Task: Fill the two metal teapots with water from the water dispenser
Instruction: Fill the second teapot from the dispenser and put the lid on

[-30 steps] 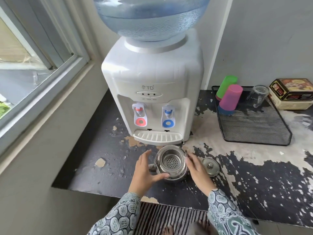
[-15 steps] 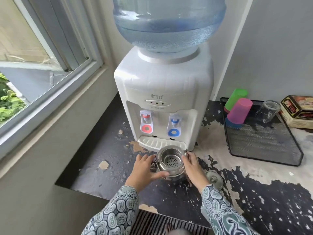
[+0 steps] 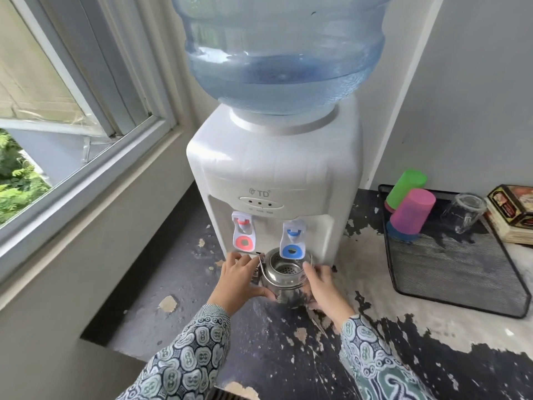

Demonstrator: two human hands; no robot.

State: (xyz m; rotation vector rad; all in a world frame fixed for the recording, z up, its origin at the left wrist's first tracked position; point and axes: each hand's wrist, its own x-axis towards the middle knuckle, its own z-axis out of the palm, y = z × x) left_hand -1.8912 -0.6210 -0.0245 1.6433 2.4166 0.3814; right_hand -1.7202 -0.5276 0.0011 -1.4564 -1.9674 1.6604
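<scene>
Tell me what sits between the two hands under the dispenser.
In the head view, the open metal teapot sits between the left hand and right hand, which cup its sides, its mouth under the blue tap.

Left hand (image 3: 240, 277): reaches forward from the lower left, fingers spread and curved, thumb low; its grip cups the left side of the teapot (image 3: 284, 280).
Right hand (image 3: 323, 287): reaches in from the lower right, fingers curved; its grip cups the right side.
Forearms: 2 patterned sleeves, angled inward.
</scene>
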